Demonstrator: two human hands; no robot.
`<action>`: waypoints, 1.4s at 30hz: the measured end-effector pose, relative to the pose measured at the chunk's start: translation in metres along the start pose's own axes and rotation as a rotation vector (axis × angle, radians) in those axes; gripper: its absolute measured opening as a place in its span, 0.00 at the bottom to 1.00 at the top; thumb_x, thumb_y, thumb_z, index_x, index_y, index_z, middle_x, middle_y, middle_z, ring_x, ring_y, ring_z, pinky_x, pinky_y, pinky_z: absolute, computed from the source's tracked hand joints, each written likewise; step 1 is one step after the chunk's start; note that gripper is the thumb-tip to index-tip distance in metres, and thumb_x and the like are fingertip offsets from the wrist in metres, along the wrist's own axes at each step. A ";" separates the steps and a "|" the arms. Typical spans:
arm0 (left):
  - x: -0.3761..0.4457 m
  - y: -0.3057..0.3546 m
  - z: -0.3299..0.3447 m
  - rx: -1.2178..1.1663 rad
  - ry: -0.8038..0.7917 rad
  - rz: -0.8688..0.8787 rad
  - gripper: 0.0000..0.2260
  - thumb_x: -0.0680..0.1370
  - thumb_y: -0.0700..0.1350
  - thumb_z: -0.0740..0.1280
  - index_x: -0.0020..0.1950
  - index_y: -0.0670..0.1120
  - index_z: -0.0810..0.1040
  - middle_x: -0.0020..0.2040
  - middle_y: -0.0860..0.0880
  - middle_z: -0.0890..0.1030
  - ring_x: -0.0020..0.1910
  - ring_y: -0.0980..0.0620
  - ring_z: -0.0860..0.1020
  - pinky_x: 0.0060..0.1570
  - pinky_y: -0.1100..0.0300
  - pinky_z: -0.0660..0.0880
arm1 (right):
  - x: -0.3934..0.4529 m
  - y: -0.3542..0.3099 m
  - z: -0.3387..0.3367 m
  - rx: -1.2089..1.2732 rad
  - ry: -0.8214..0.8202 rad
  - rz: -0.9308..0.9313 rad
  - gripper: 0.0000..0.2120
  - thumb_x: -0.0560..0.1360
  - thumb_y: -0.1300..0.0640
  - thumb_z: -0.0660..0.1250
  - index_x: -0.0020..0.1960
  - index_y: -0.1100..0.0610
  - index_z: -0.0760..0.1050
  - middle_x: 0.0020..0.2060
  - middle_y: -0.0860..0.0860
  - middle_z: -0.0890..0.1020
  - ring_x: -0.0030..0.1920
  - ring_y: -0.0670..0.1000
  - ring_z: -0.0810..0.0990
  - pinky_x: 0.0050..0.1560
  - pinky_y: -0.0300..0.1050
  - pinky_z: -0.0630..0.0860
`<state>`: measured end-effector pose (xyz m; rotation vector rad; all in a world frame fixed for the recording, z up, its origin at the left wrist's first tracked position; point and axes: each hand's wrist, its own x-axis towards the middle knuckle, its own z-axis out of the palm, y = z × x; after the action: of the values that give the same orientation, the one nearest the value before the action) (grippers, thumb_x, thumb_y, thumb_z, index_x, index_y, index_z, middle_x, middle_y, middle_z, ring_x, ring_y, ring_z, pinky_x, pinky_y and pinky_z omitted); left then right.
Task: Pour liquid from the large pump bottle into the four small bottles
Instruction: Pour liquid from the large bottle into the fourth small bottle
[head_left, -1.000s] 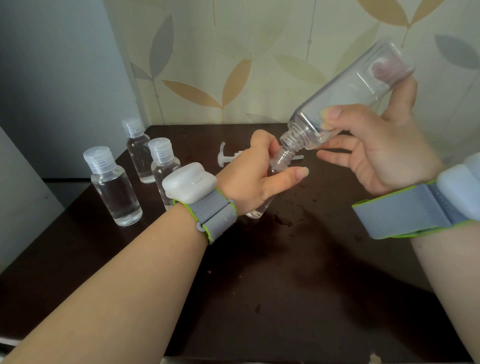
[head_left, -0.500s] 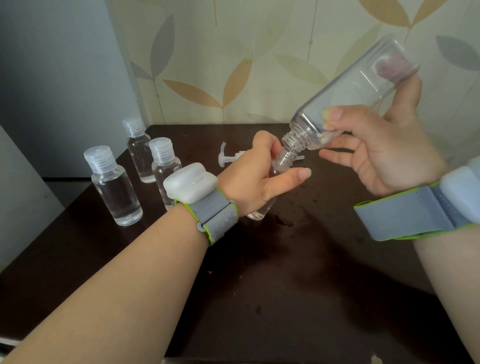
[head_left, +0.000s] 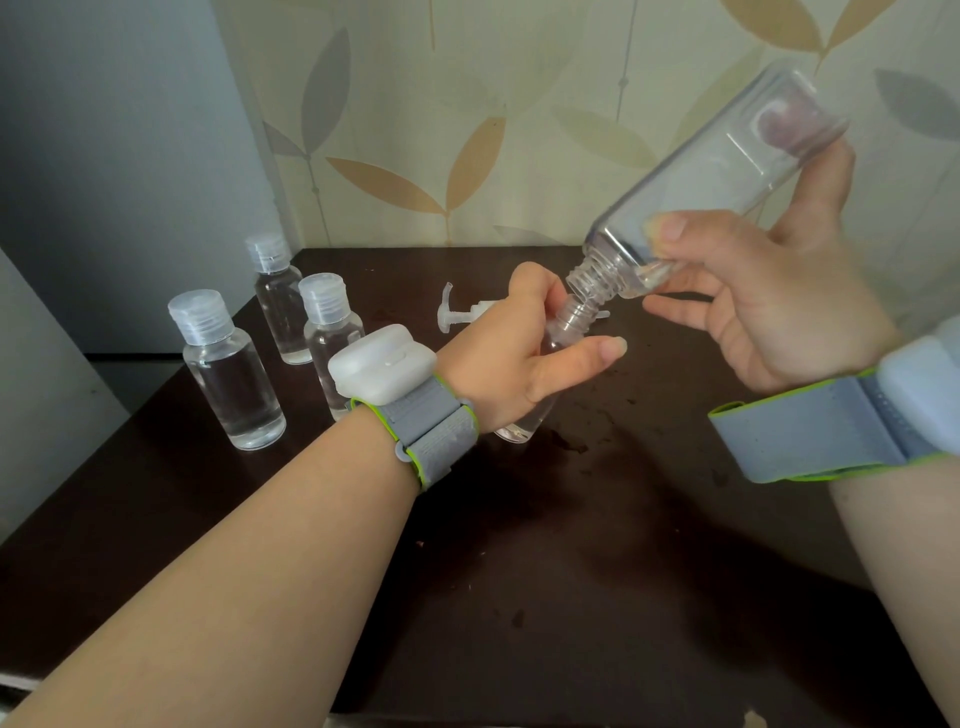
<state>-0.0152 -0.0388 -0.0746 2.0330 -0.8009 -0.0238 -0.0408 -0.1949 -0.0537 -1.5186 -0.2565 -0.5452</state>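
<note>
Three small capped bottles stand in a loose cluster on the left of the dark table (head_left: 519, 597): the nearest one (head_left: 228, 371), a middle one (head_left: 330, 338) partly hidden behind the wrist device, and the far one (head_left: 278, 304) back by the grey wall. All three look filled with clear liquid. The fourth small bottle (head_left: 569, 325) has no cap on and sits in the left hand (head_left: 514, 353), fingers curled round its body with the index finger sticking out straight; its base shows just under the hand, close to the tabletop. The right hand (head_left: 763, 306) grips the large pump bottle (head_left: 711, 182), tilted steeply neck-down, thumb across the front and fingers behind it. Its threaded mouth sits right over the open neck of the small one, pretty much touching. Looks nearly empty, just a bit of liquid pooled near the neck. The white pump head (head_left: 457, 314) lies on the table behind the left hand. Dark spots speckle the table near the bottle's base. Both wrists wear grey straps with green edging.
</note>
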 end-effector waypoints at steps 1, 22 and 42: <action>0.000 0.000 0.000 0.003 0.001 -0.001 0.15 0.74 0.48 0.66 0.41 0.51 0.59 0.40 0.43 0.75 0.44 0.37 0.78 0.49 0.45 0.74 | 0.000 0.000 0.000 0.000 0.001 -0.001 0.29 0.53 0.48 0.72 0.48 0.44 0.60 0.29 0.43 0.80 0.31 0.50 0.81 0.44 0.52 0.77; 0.000 0.000 0.002 -0.024 -0.013 -0.030 0.14 0.74 0.47 0.67 0.41 0.50 0.59 0.41 0.40 0.75 0.45 0.35 0.77 0.49 0.42 0.74 | -0.001 -0.003 0.001 -0.129 0.093 -0.044 0.32 0.53 0.45 0.73 0.51 0.43 0.58 0.31 0.52 0.77 0.30 0.52 0.77 0.43 0.60 0.80; 0.001 -0.001 0.001 -0.021 -0.015 -0.056 0.15 0.73 0.47 0.67 0.48 0.44 0.61 0.47 0.34 0.77 0.47 0.36 0.77 0.51 0.42 0.74 | -0.003 -0.007 0.007 -0.268 0.124 -0.078 0.38 0.56 0.44 0.72 0.58 0.45 0.54 0.40 0.63 0.80 0.38 0.59 0.80 0.45 0.57 0.79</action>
<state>-0.0140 -0.0394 -0.0758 2.0368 -0.7496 -0.0785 -0.0456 -0.1869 -0.0487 -1.7312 -0.1507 -0.7562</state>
